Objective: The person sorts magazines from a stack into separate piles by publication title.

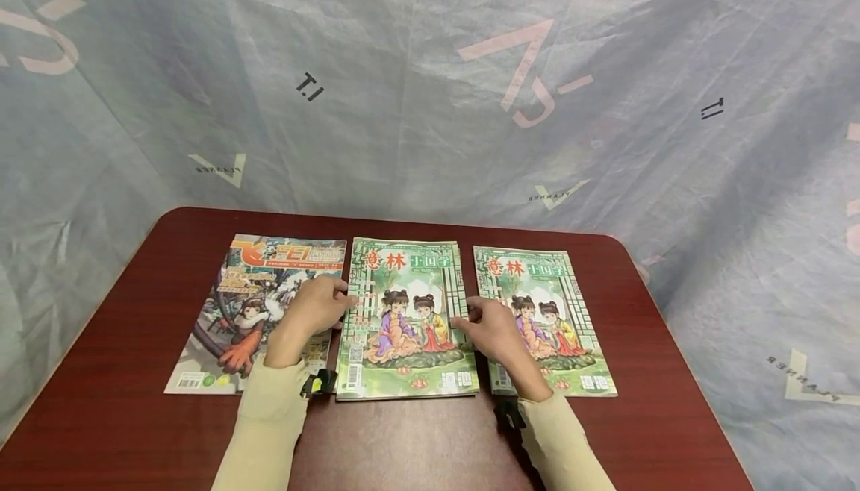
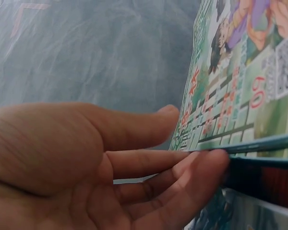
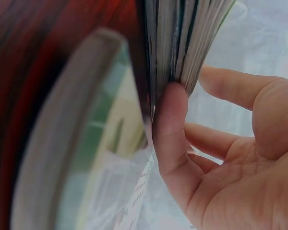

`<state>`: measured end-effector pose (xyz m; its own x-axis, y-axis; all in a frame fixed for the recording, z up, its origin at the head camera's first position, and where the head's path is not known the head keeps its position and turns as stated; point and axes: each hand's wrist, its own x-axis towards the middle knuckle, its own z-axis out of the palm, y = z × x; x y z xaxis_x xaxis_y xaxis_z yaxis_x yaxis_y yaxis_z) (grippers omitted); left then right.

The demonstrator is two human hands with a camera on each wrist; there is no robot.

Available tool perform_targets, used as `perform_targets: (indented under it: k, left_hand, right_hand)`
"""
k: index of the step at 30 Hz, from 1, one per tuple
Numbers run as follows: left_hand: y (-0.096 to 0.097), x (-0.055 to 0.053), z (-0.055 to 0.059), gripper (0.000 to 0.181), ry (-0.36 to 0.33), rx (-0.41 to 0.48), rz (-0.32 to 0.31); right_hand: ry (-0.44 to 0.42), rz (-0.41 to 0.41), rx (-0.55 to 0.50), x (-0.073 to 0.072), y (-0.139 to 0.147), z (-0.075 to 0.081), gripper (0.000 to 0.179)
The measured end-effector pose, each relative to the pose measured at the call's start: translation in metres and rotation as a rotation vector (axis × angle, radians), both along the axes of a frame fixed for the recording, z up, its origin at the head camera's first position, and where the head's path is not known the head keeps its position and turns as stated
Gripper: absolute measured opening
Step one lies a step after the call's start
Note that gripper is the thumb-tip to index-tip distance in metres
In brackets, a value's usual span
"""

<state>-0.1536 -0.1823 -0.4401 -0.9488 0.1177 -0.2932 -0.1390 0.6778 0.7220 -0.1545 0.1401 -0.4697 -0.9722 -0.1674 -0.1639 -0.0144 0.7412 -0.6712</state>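
In the head view a stack of green magazines [image 1: 410, 379] lies in the middle of the table, two cartoon children on its top cover. My left hand [image 1: 316, 306] holds its left edge, thumb at the cover's side. In the left wrist view the left fingertips [image 2: 213, 160] touch the edge below the thumb. On the opposite side my right hand [image 1: 493, 327] grips the stack's right edge. The right wrist view shows a fingertip [image 3: 175, 96] against the layered page edges [image 3: 170, 43], with the thumb by the cover. Whether fingers reach underneath cannot be seen.
Under my left forearm lies a magazine with an orange title [image 1: 222, 327]. Another green magazine [image 1: 571, 312], with the same cover, lies partly beneath my right hand. All rest on a dark red table [image 1: 403, 446]; a grey printed cloth [image 1: 390, 103] hangs behind it.
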Motion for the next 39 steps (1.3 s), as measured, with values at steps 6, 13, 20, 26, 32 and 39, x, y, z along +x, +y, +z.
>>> perform_targets:
  k: [6, 13, 20, 26, 32, 39]
  left_hand:
    - [-0.0015, 0.0, 0.0022, 0.052, 0.009, -0.01, -0.014]
    - [-0.0024, -0.0003, 0.0036, 0.049, 0.057, -0.055, -0.045]
    - [-0.0019, -0.001, 0.004, 0.046, 0.078, -0.045, -0.062]
    - [-0.0021, -0.0009, 0.0048, 0.049, 0.067, -0.036, -0.049]
    - [-0.0013, -0.0016, 0.0055, 0.056, 0.016, 0.015, -0.054]
    - [-0.0012, -0.0025, 0.0041, 0.057, -0.009, 0.074, -0.037]
  right_hand:
    - [0.024, 0.001, 0.021, 0.0005, 0.0002, 0.002, 0.054]
    - [0.061, 0.006, 0.042, 0.0013, -0.0002, 0.0038, 0.05]
    - [0.076, -0.01, 0.047, 0.0019, 0.002, 0.0037, 0.046]
    - [0.069, -0.012, 0.046, 0.0016, 0.0019, 0.0044, 0.042]
    - [0.057, -0.022, 0.029, 0.0014, 0.0019, 0.0056, 0.038]
    - [0.028, -0.029, -0.059, -0.0008, 0.0032, 0.0076, 0.037]
